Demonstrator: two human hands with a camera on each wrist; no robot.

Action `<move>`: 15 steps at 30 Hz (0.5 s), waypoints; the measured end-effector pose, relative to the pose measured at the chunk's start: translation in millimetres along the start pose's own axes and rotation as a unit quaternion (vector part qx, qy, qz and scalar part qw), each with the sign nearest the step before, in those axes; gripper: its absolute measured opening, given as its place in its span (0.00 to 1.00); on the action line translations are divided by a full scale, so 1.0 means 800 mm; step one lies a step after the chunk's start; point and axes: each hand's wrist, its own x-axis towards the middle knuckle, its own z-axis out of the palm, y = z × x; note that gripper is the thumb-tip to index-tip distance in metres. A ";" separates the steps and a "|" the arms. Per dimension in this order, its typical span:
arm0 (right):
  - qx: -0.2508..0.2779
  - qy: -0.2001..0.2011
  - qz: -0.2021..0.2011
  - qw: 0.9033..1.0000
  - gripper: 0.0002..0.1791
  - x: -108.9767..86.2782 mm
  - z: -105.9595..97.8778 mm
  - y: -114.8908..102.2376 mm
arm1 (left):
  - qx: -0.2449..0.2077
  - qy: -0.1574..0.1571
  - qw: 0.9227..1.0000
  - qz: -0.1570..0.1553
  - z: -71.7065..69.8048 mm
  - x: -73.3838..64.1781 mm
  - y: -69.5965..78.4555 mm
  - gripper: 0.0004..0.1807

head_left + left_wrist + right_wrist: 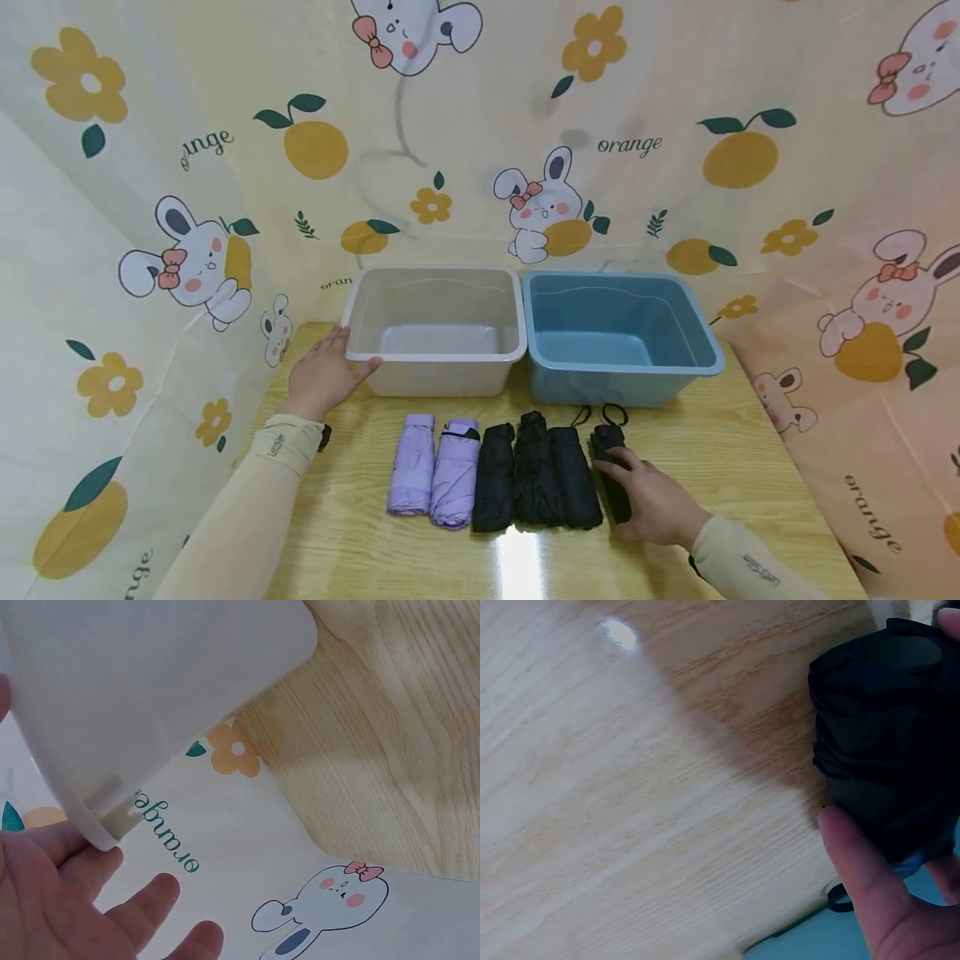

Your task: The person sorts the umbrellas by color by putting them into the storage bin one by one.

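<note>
My right hand grips the rightmost black folding umbrella, fingers and thumb on either side of it. In the right wrist view, this dark umbrella fills the right part, with a finger along its side. My left hand rests against the left front corner of the white bin. Its thumb lies at the front rim, and the other fingers spread along the outer left side. Seen from the left wrist, relaxed fingers sit beside the bin's rim.
Left of the held umbrella lie three black folding umbrellas and two purple ones, side by side on the wooden table. A blue bin stands right of the white one. Printed cloth hangs behind and at both sides.
</note>
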 end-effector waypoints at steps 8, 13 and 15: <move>0.012 0.002 0.012 1.000 0.52 -0.009 0.000 0.001 | 0.003 0.003 1.000 0.006 -0.001 -0.001 -0.001 0.52; 0.016 0.008 0.015 1.000 0.51 -0.016 0.000 0.006 | 0.009 0.001 1.000 0.002 -0.002 0.001 -0.001 0.52; 0.020 0.014 0.013 1.000 0.51 -0.020 -0.004 0.008 | 0.009 -0.001 1.000 0.000 -0.002 0.001 -0.003 0.53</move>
